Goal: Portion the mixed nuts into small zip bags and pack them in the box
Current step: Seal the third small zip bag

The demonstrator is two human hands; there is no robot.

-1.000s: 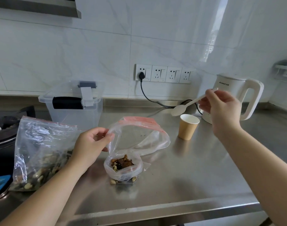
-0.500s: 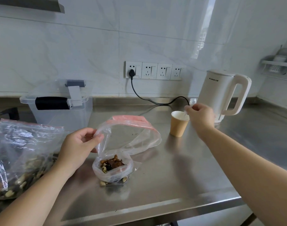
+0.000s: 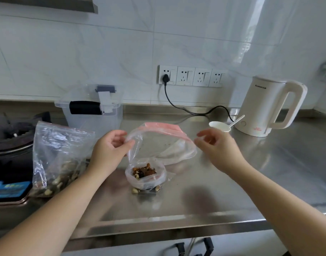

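The white kettle [image 3: 265,108], beyond the right hand [image 3: 220,148], has a small dark brand word near its top and a red mark low on its side — both are too small to read. The blue packet [image 3: 9,189], far to the left of the left hand [image 3: 108,154], also has pale writing that I cannot read.

The small zip bag [image 3: 154,154] with the pink zip strip stands on the steel bench [image 3: 232,191] between the two hands. Its mouth is wide open, and the mixed nuts [image 3: 144,171] lie in its bottom, a little below and between the hands. The left hand pinches the left edge of the bag's mouth with thumb and fingers. The right hand is just beside the right end of the pink strip, with fingers loosely curled — whether it touches the bag I cannot tell.

The big bag of nuts [image 3: 58,159] leans just to the left of the left hand. The clear plastic box [image 3: 93,111] stands behind the left hand. The paper cup [image 3: 220,126] with a white spoon [image 3: 236,121] in it is directly behind the right hand.
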